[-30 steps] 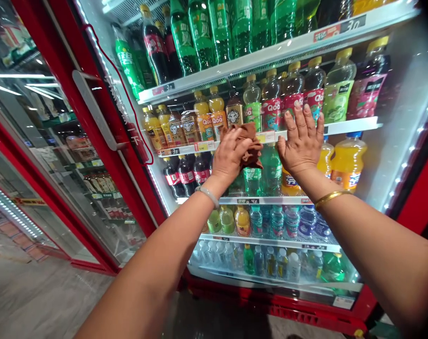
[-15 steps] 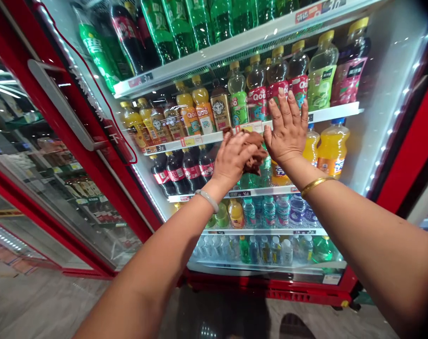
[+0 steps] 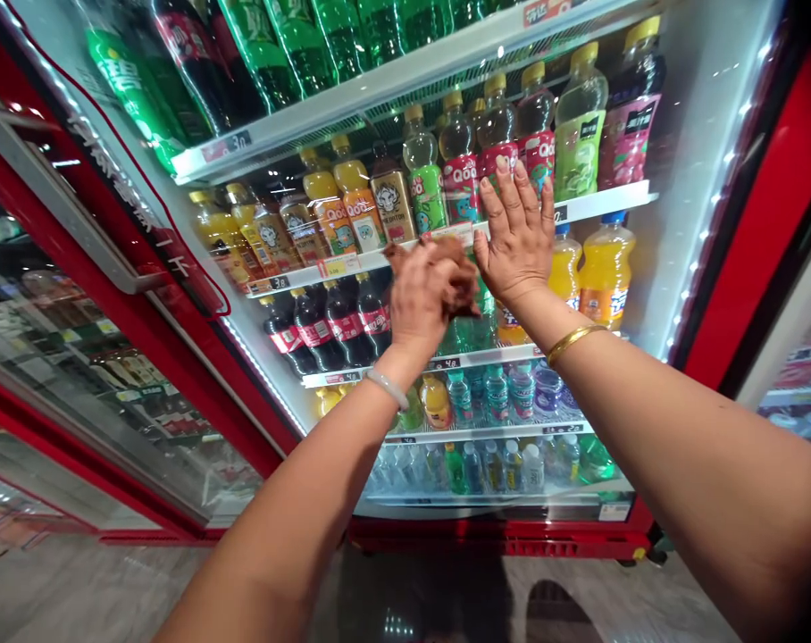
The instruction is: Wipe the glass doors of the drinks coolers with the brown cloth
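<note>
The left hand [image 3: 427, 299] is gripping a bunched brown cloth [image 3: 460, 284] against the cooler's glass door [image 3: 673, 196], centre of the pane. The right hand [image 3: 516, 237] is pressing flat, fingers spread, just right of it. Wiping well probably means steady pressure and overlapping strokes.

brown cloth [image 3: 460, 284], bunched, pressed against glass door [image 3: 680, 161]

Glass door [image 3: 647, 134] bars any reach to the bottles [image 3: 352, 210].
</note>
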`<state>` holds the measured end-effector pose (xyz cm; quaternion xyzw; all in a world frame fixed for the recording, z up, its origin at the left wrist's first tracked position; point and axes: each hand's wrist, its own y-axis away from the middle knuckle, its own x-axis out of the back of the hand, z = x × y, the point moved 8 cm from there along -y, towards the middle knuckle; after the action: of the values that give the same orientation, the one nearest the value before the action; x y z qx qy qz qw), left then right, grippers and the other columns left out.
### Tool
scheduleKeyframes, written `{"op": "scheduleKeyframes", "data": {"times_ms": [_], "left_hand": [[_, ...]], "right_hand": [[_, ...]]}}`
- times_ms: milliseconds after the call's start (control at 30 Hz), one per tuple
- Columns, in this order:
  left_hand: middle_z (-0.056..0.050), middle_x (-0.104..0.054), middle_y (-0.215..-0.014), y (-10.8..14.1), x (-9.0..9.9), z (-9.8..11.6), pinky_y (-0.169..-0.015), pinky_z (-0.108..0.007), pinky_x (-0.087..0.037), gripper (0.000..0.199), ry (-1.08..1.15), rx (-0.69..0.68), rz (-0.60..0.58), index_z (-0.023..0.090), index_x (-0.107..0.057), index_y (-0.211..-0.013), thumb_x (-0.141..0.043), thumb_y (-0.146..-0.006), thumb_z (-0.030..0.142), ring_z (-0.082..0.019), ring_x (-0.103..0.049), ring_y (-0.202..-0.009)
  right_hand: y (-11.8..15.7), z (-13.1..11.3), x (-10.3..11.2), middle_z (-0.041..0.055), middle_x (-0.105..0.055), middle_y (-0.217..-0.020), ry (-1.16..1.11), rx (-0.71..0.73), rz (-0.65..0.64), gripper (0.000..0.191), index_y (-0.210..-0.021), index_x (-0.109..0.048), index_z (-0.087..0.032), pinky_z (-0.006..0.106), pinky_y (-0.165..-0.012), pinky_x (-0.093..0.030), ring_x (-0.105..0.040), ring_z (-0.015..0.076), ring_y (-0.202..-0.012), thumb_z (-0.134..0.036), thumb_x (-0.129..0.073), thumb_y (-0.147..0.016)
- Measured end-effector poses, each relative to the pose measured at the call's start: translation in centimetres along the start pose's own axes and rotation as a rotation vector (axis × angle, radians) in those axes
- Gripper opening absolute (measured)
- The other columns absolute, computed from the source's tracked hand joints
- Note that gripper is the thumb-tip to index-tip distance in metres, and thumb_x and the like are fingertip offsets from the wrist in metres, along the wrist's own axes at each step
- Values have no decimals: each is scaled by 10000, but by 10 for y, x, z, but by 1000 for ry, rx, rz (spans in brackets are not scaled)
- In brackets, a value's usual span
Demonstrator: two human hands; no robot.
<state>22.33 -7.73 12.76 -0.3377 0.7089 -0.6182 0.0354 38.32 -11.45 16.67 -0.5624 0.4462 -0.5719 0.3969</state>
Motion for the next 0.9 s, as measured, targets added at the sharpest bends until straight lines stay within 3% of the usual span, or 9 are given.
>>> {"op": "scheduleKeyframes", "data": {"times_ms": [67,167,300,433,500,567,633,733,900], "left_hand": [[-100,-465,-1620,-26,12,-14,-1300,-577,-329,455,-6,171,146,283,-524,-1423,-620,-980,234,-287,-381,-1562],[-94,-514,-1574,-37,4,0,-1284,-539,-368,396,-34,104,150,273,-559,-1368,-569,-982,182,-267,-423,-1535],[-118,-569,-1532,9,-13,24,-1201,-501,-474,318,-98,-69,35,258,-624,-1303,-553,-1003,183,-268,-491,-1490],[-80,-671,-1409,44,-13,43,-1153,-481,-501,240,-33,-401,-139,289,-688,-1206,-571,-1014,204,-248,-589,-1393],[-79,-652,-1427,20,-1,28,-1181,-494,-465,247,-35,-273,-111,294,-688,-1217,-599,-999,219,-255,-579,-1387],[-104,-601,-1473,-21,16,3,-1213,-513,-420,301,-63,17,11,280,-663,-1265,-646,-966,251,-285,-523,-1424],[-126,-560,-1501,-57,24,-3,-1254,-522,-361,414,-58,139,105,253,-609,-1343,-674,-934,254,-301,-471,-1456],[-131,-574,-1480,-81,17,12,-1245,-499,-368,400,-76,90,85,238,-613,-1328,-634,-934,174,-294,-476,-1438],[-129,-611,-1456,-40,12,20,-1179,-482,-433,314,-160,-100,-25,252,-657,-1253,-631,-950,173,-292,-515,-1400]], "right_hand": [[0,1,-1,82,-195,-1766,-15,0,13,692,-1677,-225,-223,648,-1332,-94,-135,266,-1653,-391,-349,-1018],[-1,1,-1,76,-218,-1759,-42,-6,20,662,-1670,-257,-217,625,-1344,-76,-160,251,-1649,-376,-332,-1032],[-1,-3,1,78,-216,-1758,-49,0,10,657,-1665,-273,-194,604,-1351,-65,-169,251,-1646,-341,-350,-1029],[0,-6,5,72,-201,-1763,-43,3,27,648,-1664,-270,-189,591,-1354,-66,-168,251,-1647,-334,-341,-1036],[1,-7,5,79,-195,-1764,-47,5,31,642,-1666,-261,-182,585,-1351,-73,-160,253,-1648,-345,-311,-1047],[1,-6,4,80,-193,-1764,-46,4,46,636,-1666,-261,-182,574,-1352,-72,-156,250,-1648,-356,-294,-1055],[1,-5,2,65,-191,-1766,-38,9,69,630,-1667,-262,-197,555,-1359,-66,-158,238,-1648,-357,-295,-1058],[1,-4,-1,45,-204,-1762,-25,7,92,625,-1666,-273,-212,522,-1370,-70,-166,216,-1646,-341,-297,-1056],[2,-4,-2,28,-203,-1760,-56,7,78,610,-1653,-311,-215,531,-1371,-56,-152,211,-1648,-364,-282,-1062]]}}
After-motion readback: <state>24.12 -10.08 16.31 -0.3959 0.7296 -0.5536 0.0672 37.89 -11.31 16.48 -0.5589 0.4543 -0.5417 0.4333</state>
